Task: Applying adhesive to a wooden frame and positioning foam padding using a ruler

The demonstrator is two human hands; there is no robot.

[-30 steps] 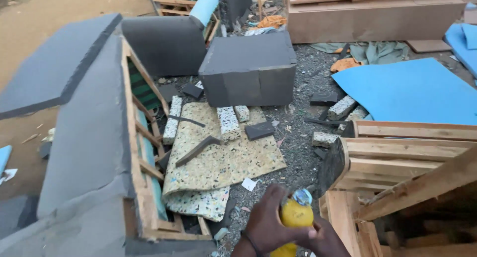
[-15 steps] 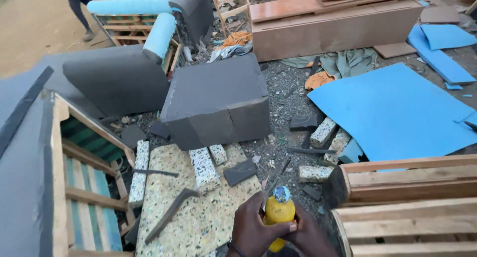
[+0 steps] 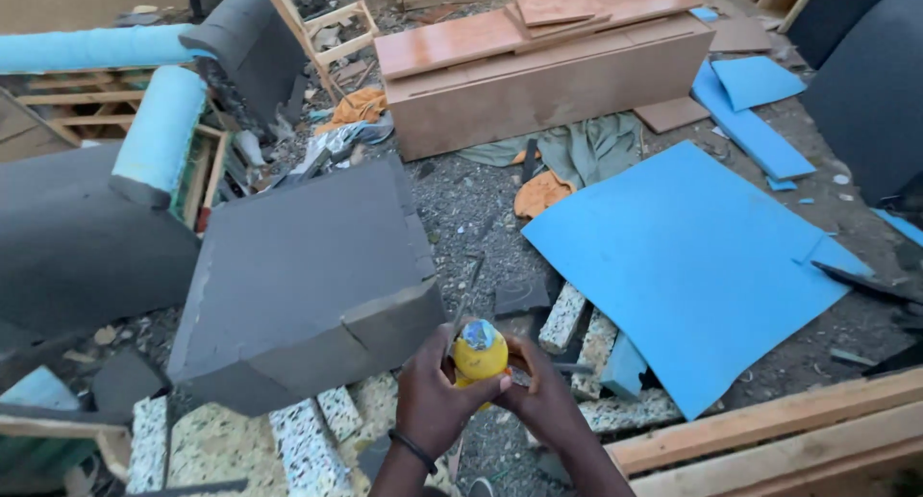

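The only package in view is a small yellow bottle (image 3: 480, 359), low in the middle of the picture and standing roughly upright. It is rounded, with a blue and silvery patch on its top. The left hand (image 3: 430, 398) and the right hand (image 3: 545, 393) wrap around it from either side, just in front of a big grey foam block (image 3: 298, 276); no signs or screens show anywhere in the yard.
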